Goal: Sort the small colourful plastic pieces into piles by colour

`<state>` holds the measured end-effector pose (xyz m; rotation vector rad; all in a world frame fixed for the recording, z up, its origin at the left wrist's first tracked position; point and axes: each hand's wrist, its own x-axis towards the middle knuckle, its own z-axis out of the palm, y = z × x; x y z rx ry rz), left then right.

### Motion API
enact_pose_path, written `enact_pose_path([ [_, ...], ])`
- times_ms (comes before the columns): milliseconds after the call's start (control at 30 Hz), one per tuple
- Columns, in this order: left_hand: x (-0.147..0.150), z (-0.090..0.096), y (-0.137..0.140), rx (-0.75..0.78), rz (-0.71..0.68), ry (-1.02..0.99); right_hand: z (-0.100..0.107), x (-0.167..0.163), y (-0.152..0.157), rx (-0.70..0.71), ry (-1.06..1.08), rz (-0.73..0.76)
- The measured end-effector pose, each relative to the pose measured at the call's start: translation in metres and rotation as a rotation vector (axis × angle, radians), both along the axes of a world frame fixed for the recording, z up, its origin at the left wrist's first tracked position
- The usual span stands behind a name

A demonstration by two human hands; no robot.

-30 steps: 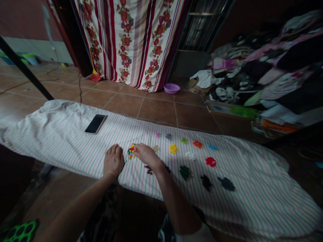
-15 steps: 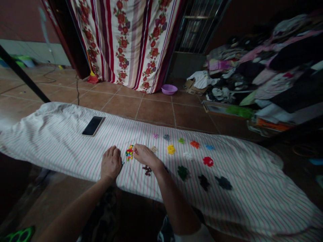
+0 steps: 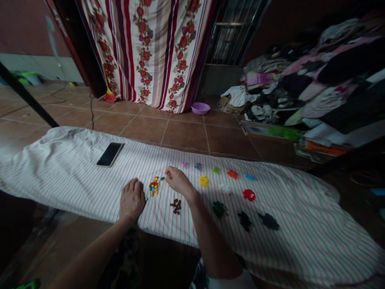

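Observation:
My left hand (image 3: 132, 198) rests palm down on the striped cloth (image 3: 90, 188), fingers stretched out, left of a mixed pile of small coloured pieces (image 3: 154, 186). A tiny teal piece (image 3: 146, 199) lies at its edge. My right hand (image 3: 179, 182) is just right of that pile, fingertips pinched together low over the cloth; what they hold, if anything, is too small to make out. A small dark green piece (image 3: 163, 178) lies by those fingertips. Brown pieces (image 3: 176, 206) are grouped nearer me, and a yellow group (image 3: 204, 181) sits right of my right hand.
Further right lie single-colour groups, among them orange (image 3: 232, 174), red (image 3: 249, 195), dark green (image 3: 219, 209) and black (image 3: 244, 220). A phone (image 3: 110, 154) lies at the left. Beyond the cloth are a purple basin (image 3: 200, 108), a floral curtain (image 3: 162, 52) and heaped clothes (image 3: 288, 76).
My right hand has moved a little right, away from the mixed pile, uncovering more of it and the dark green piece beside it. My left hand stays on the cloth.

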<state>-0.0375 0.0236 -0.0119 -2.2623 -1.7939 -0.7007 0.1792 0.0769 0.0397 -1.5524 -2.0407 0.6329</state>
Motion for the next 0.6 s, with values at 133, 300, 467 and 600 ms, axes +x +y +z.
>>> enact_pose_path([
  [133, 0.000, -0.001, 0.000, -0.005, 0.005, 0.002, -0.003, 0.008, 0.010, 0.061, 0.048, -0.074],
  [300, -0.001, -0.001, 0.001, -0.009, 0.011, 0.002, -0.007, 0.019, 0.023, 0.110, 0.149, -0.303],
  [467, 0.000, -0.002, 0.000, -0.009, 0.009, -0.003, -0.020, 0.035, 0.033, 0.111, 0.272, -0.453],
  [600, 0.001, -0.002, 0.000, 0.003, 0.012, -0.028, -0.029, 0.048, 0.036, 0.158, 0.236, -0.525],
])
